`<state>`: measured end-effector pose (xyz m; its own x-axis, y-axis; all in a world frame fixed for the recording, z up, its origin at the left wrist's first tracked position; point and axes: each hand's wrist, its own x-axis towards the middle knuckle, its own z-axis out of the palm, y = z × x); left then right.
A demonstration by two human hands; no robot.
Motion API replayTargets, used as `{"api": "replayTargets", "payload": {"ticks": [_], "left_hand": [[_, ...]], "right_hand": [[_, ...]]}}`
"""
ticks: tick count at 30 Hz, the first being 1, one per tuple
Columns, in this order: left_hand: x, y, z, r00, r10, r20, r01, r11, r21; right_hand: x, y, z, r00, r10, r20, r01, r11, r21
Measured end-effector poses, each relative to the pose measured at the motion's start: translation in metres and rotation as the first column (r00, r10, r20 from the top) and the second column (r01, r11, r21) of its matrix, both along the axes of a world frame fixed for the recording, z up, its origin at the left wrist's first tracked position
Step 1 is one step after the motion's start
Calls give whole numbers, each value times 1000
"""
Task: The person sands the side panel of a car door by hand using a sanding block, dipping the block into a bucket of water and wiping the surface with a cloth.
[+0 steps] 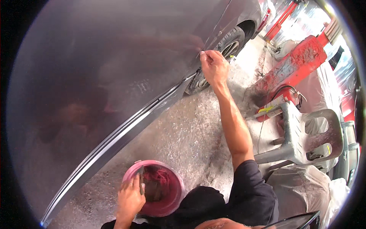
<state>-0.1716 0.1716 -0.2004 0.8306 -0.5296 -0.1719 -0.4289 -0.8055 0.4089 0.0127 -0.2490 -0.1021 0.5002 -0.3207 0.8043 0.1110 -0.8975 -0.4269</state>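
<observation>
My left hand [129, 198] is low in the view, at the near left rim of a pink bucket [177, 182]. Its fingers close on a dark, flat piece [142, 179] held upright over the rim; its exact kind does not show. Inside the bucket is murky liquid with a pink cloth [160, 176] in it. My right arm reaches far out, and my right hand [215, 68] is closed, fingertips pinched against the dark grey car's door [114, 68], near its rear lower edge. Whatever the pinch holds, if anything, is too small to make out.
A light trim strip [110, 144] runs along the car's lower edge toward the rear wheel [230, 42]. On the right, a grey plastic chair [291, 131], a fire extinguisher [276, 107] and a red lift part [295, 63] stand on the stained floor [190, 126].
</observation>
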Motion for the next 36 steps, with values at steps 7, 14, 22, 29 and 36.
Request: {"api": "replayTargets", "payload": {"ticks": [7,14,22,29,36], "left_hand": [[2,-25,-16,996,-87,30,91,987,-130],[5,-19,-22,995,-81,58,87,991,-102],[1,-11,-18,994,-98,-42,94,992,-86],[-1,-9,-14,996,-79,-33,76,994,-78],[-2,-10,-13,995,-82,-56,77,993,-94]], "right_hand": [[9,-1,2,994,-108,-7,107,990,-95],[9,19,5,946,-323,-13,312,923,-226],[9,32,-29,948,-319,13,317,935,-161],[6,31,-37,970,-235,57,241,954,-176],[7,18,-10,965,-247,85,259,945,-198]]}}
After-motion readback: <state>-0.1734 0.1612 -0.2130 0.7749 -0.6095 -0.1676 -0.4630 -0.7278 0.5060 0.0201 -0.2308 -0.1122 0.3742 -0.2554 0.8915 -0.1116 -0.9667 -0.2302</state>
